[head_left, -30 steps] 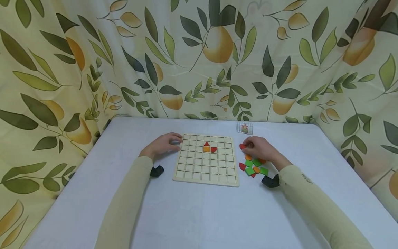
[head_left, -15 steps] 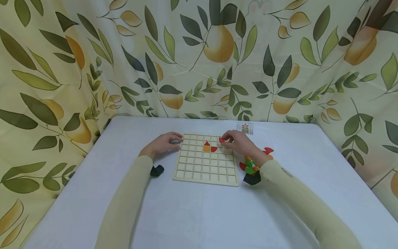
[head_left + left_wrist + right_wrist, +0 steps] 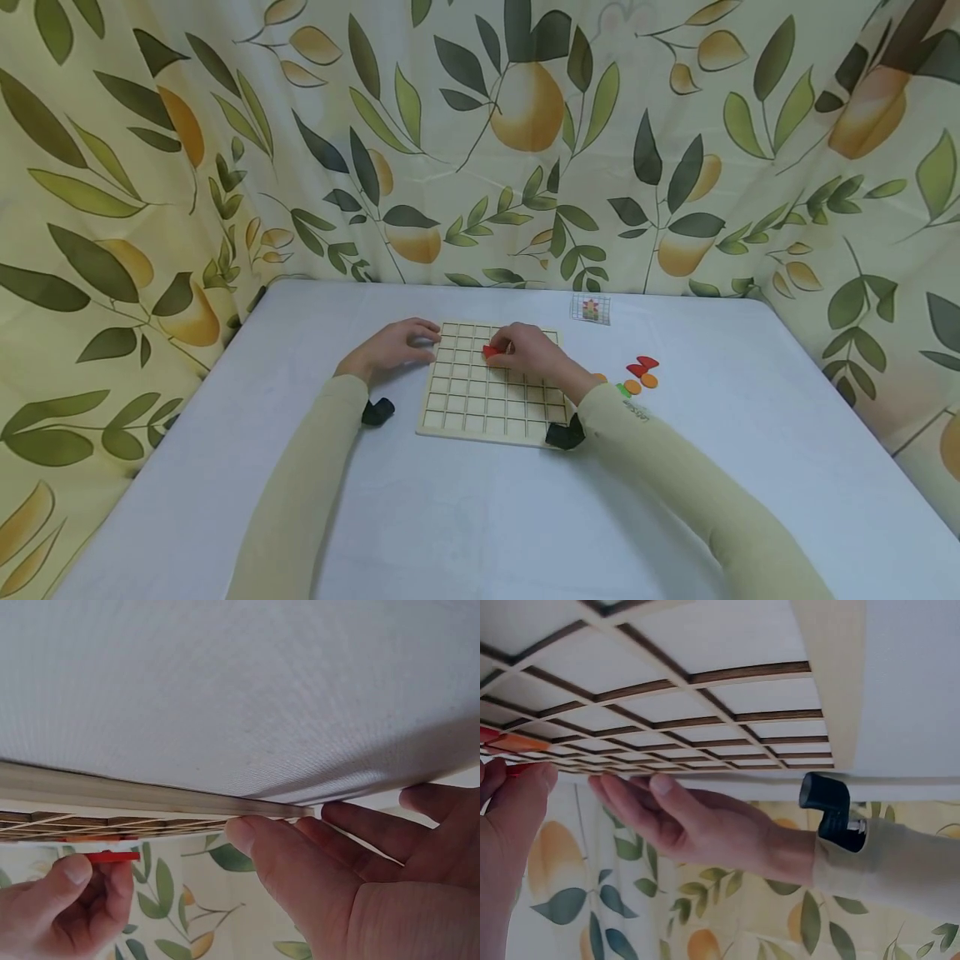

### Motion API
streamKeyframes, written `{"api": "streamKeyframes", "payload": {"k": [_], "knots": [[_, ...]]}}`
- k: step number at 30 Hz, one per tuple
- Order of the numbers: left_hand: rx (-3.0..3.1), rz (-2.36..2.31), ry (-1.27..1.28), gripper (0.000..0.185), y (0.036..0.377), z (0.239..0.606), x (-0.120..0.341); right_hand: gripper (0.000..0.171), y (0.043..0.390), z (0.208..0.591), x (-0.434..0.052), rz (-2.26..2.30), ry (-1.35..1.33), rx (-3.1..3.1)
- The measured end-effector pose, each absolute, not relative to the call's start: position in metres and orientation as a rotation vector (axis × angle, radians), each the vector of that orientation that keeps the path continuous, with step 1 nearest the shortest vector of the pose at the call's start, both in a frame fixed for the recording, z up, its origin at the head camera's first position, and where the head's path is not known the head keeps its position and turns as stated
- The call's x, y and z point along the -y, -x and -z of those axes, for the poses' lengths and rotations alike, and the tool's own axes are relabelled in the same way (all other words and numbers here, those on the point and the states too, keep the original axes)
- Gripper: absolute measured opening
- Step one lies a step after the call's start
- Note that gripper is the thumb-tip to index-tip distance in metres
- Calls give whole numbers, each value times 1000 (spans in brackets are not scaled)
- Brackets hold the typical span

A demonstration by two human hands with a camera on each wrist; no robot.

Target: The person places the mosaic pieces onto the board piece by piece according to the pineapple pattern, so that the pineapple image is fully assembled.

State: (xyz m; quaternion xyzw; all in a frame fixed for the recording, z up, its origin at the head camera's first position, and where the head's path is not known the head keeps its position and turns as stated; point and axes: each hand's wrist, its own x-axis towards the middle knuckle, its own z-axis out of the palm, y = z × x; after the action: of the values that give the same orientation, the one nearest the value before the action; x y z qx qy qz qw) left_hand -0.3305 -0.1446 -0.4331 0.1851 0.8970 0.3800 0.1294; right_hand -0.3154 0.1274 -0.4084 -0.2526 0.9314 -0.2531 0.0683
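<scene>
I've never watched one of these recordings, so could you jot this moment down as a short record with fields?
Setting: white table, leaf-and-pear curtain behind.
Board: wooden grid board, flat on the table.
Left hand: left hand rests open against the board's left edge.
Right hand: right hand pinches a red piece over the board's upper middle.
Loose pieces: red, orange and green pieces lie right of the board.
Card: small picture card behind the board.
</scene>
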Motion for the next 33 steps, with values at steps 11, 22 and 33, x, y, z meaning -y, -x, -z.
{"api": "streamKeyframes", "payload": {"k": [11, 22, 33], "knots": [[-2620, -1083, -541, 37, 329, 435, 144, 23, 314, 416, -112, 697, 832, -2848], [-2614, -1099, -529, 36, 330, 435, 144, 20, 315, 418, -112, 685, 865, -2863], [-2612, -1101, -517, 37, 327, 431, 143, 18, 313, 417, -113, 711, 886, -2843]]}}
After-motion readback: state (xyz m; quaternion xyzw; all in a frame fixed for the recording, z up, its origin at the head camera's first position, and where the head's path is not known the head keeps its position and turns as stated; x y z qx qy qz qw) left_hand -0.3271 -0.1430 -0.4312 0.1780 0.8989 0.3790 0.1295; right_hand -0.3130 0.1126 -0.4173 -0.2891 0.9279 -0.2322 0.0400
